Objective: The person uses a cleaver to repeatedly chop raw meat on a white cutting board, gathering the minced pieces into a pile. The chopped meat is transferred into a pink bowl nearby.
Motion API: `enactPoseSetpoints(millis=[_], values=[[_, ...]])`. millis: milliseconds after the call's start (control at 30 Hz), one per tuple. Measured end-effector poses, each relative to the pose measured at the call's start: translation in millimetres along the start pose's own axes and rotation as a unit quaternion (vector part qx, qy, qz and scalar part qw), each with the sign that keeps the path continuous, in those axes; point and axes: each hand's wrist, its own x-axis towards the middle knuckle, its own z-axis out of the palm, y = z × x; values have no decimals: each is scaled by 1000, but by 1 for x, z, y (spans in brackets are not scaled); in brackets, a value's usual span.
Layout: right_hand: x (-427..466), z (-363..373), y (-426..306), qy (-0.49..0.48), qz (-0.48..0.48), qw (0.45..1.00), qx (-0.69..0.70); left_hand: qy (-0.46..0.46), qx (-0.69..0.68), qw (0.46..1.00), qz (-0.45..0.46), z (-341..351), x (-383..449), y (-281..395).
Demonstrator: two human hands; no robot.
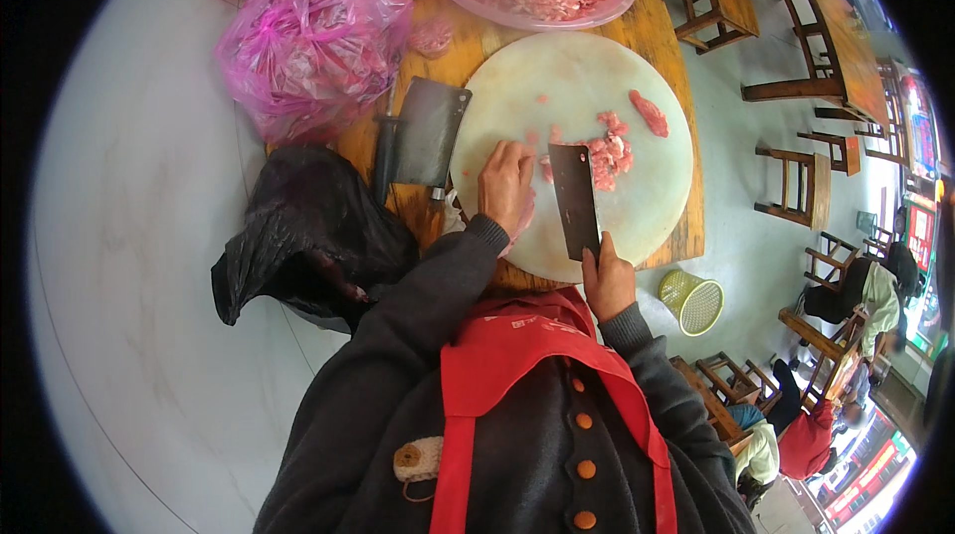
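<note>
My right hand (608,277) grips the handle of a cleaver (574,198), whose dark blade lies over the round cutting board (492,94). Just right of the blade is a small heap of chopped raw meat (610,157), and a longer meat strip (649,113) lies near the board's right side. My left hand (506,180) rests with bent fingers on a piece of raw meat (524,224) at the board's left; its fingertips are partly hidden. A second cleaver (431,133) lies beside the board, next to a black-handled rod (385,150).
A pink plastic basin (533,21) of chopped meat stands beyond the board on the wooden table (671,57). At left are a pink plastic bag (313,49) and a black plastic bag (306,213). A yellow-green wastebasket (691,301) stands on the floor at right, near wooden stools and seated people.
</note>
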Motion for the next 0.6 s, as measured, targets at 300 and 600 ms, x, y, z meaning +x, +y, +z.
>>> enactPoseSetpoints(millis=[300,600], values=[[2,8,6,-14,-6,1000,-5,-97,17,995,28,1,-19,-19],[8,0,3,4,-23,999,30,-59,0,998,4,-7,-23,-3]])
